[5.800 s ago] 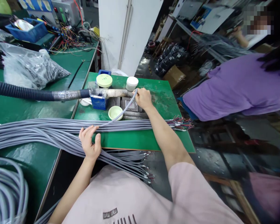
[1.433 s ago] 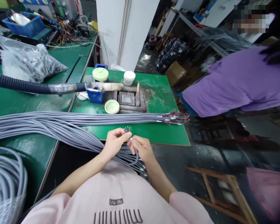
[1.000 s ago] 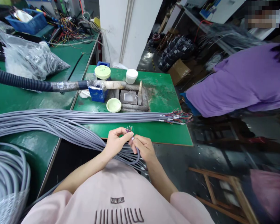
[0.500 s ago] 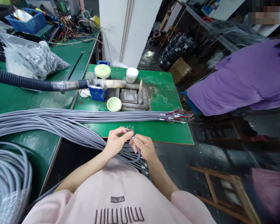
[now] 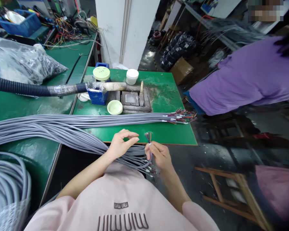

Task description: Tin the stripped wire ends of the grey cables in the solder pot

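Pinched in my right hand point(image 5: 160, 155) is a grey multi-core cable point(image 5: 149, 160), close to its stripped end. Coloured wires point(image 5: 148, 136) fan upward from that end, above a white band. My left hand point(image 5: 122, 143) is to the left of it, holding nothing, with thumb and fingers apart. Beneath both hands a bundle of grey cables point(image 5: 132, 154) hangs at the table's front edge. Another row of grey cables point(image 5: 120, 119) lies straight across the green table point(image 5: 168, 93), its stripped coloured ends point(image 5: 183, 116) toward the right.
Behind the cables sits a small metal pot point(image 5: 130, 98) in a dark frame, beside a shallow pale dish point(image 5: 115, 107), a white tub point(image 5: 132, 76) and a corrugated hose point(image 5: 38, 88). Coiled cable point(image 5: 8, 186) lies at left. A person in purple point(image 5: 240, 73) is at right.
My left hand has let go of the wire end and opened. My right hand has moved right with the cable, away from the left. The whole view has shifted slightly.
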Action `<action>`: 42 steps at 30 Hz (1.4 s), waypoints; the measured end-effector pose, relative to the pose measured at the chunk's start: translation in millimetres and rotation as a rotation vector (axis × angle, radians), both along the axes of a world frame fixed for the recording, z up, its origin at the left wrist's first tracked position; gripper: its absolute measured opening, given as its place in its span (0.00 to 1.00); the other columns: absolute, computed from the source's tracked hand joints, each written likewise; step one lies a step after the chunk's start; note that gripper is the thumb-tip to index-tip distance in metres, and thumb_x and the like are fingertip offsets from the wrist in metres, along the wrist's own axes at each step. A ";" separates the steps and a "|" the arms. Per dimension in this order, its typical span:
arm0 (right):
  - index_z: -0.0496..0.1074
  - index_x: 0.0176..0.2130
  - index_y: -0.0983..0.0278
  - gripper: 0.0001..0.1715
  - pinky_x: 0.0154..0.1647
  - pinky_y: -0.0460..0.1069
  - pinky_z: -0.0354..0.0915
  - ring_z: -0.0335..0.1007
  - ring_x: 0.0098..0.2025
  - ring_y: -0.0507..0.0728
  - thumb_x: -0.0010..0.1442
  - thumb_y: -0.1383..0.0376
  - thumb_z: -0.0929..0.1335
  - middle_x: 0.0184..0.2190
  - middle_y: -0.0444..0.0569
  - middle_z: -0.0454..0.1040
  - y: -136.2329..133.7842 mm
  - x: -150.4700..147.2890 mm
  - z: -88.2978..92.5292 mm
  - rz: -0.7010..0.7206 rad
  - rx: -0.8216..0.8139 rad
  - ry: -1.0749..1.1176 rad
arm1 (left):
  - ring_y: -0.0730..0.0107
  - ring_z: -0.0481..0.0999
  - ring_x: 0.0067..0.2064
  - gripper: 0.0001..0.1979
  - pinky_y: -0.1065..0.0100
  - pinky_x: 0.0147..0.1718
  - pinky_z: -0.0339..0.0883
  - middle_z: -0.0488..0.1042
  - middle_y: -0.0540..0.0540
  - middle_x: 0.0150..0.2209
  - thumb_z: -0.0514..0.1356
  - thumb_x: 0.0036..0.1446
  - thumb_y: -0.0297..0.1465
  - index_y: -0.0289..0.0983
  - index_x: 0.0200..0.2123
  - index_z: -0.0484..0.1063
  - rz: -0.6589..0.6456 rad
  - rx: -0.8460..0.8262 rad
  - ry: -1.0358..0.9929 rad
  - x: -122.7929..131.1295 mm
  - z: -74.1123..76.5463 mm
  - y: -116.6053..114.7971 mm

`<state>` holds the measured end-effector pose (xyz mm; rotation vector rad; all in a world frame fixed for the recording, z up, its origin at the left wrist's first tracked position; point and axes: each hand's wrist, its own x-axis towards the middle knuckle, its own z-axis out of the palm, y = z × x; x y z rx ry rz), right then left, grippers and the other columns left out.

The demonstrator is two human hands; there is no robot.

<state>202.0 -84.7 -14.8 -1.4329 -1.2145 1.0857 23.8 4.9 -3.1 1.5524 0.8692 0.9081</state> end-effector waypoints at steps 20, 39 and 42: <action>0.72 0.47 0.63 0.28 0.23 0.49 0.68 0.73 0.25 0.55 0.52 0.49 0.71 0.35 0.54 0.79 30.6 -20.0 11.5 -0.089 -0.116 0.446 | 0.65 0.69 0.39 0.06 0.65 0.37 0.61 0.73 0.46 0.37 0.56 0.61 0.34 0.37 0.38 0.70 0.064 0.645 0.622 8.7 8.0 25.6; 0.75 0.34 0.66 0.19 0.19 0.45 0.61 0.62 0.20 0.50 0.53 0.53 0.71 0.23 0.48 0.74 43.8 -5.6 42.2 -0.334 0.259 0.193 | 0.73 0.69 0.29 0.18 0.71 0.31 0.62 0.73 0.48 0.28 0.69 0.45 0.41 0.36 0.37 0.77 -0.238 -0.029 0.011 -16.9 -4.9 -1.7; 0.75 0.31 0.66 0.19 0.24 0.46 0.62 0.65 0.23 0.52 0.58 0.52 0.68 0.19 0.46 0.71 47.2 -13.8 43.3 -0.236 0.212 -0.027 | 0.75 0.68 0.27 0.24 0.71 0.29 0.62 0.73 0.48 0.27 0.69 0.43 0.45 0.34 0.38 0.78 -0.109 -0.276 -0.202 -14.1 3.2 1.8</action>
